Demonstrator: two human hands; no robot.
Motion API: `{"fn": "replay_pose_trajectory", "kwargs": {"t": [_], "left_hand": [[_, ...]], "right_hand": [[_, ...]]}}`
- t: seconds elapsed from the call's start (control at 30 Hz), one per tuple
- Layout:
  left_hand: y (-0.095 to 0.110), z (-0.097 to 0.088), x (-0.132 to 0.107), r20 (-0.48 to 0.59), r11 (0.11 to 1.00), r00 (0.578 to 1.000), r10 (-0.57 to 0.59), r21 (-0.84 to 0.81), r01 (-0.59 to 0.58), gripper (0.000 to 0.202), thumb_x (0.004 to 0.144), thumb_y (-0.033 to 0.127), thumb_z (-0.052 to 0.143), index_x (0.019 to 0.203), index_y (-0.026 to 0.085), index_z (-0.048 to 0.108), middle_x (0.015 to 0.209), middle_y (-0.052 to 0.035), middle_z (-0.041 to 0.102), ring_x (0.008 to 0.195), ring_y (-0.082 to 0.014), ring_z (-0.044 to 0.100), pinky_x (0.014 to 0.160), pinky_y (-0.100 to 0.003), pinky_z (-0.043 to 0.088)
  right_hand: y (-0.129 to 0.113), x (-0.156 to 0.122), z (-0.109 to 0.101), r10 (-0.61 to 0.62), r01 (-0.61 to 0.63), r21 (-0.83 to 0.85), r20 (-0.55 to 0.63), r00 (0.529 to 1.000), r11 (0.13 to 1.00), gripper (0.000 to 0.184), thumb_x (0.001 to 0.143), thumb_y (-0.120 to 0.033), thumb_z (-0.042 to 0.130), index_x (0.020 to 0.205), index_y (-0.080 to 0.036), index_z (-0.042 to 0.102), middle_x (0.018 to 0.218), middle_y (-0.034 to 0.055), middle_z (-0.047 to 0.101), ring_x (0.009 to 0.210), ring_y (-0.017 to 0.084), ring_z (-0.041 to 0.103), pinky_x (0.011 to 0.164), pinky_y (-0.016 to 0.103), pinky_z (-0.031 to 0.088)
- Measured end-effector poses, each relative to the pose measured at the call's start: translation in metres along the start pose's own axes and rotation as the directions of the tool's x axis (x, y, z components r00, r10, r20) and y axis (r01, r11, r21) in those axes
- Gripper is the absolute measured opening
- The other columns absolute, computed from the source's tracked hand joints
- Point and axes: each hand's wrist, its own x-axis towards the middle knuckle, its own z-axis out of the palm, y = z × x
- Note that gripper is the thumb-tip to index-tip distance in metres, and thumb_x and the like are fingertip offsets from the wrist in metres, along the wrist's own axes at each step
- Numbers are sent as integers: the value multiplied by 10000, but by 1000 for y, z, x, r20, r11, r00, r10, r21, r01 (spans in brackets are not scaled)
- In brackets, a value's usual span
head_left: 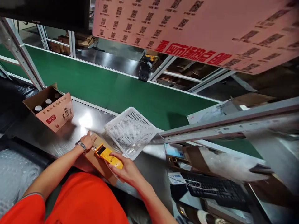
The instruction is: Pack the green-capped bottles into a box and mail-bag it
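My right hand [127,169] is closed around a yellow handheld tool [114,160] with a black recess at its front end; its exact kind is unclear. The tool sits over a long brown cardboard box [100,163] lying on the metal bench in front of me. My left hand [87,141], with a metal-band watch on the wrist, holds the far left end of that box, its fingers partly hidden. Just beyond the box, touching or nearly so, is a white perforated plastic basket [130,132] with a label inside.
At left stands an open printed carton [54,113] holding several white-capped bottles. A green belt [112,88] runs behind the metal bench [149,174]. A keyboard [217,189] lies at right. A pink QR-code board [177,34] and a monitor [46,14] hang overhead.
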Motion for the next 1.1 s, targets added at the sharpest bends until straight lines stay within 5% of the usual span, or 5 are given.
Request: {"fn": "replay_pose_trajectory", "kwargs": {"t": [0.33,0.67,0.87,0.97,1.1], "left_hand": [[7,-18,-2,34,976,995,-89,202,80,794,1067,724,351,1507,112,599,1337,-316,772,1295,-448,740,1026,-468,517],[20,-37,-11,-58,934,998,-34,353,52,707,1110,624,334,1473,102,642,1380,-284,769,1303,-445,735,1064,-513,554],[33,-18,-22,-291,867,924,247,493,-76,755,1113,454,342,1699,-20,327,1799,-329,312,1713,-428,262,1354,-624,306],[41,14,-33,-168,723,814,556,580,-375,796,1100,506,428,1666,-54,411,1821,-341,231,1725,-487,160,1379,-688,190],[53,42,-44,12,568,744,668,637,-521,787,1061,540,544,1667,40,491,1816,-312,283,1708,-511,209,1348,-751,204]], "right_hand": [[107,-135,-48,152,-139,-253,32,988,957,481,803,-388,706,1260,-318,838,935,46,858,801,287,784,755,340,552],[117,-61,7,156,-161,-221,-41,987,962,418,845,-323,775,1254,-281,848,1058,71,857,1021,303,795,877,341,546],[192,-74,27,421,-492,-119,-372,827,862,705,1025,-366,686,1683,-193,503,1168,205,804,1077,377,788,945,448,540],[231,-71,39,456,-569,-53,-538,709,821,783,1028,-309,687,1729,-133,386,1222,260,753,1066,370,757,944,465,543],[253,-54,67,389,-513,45,-709,588,857,745,967,-198,640,1680,-123,437,1316,254,710,1244,386,655,1096,536,514]]}}
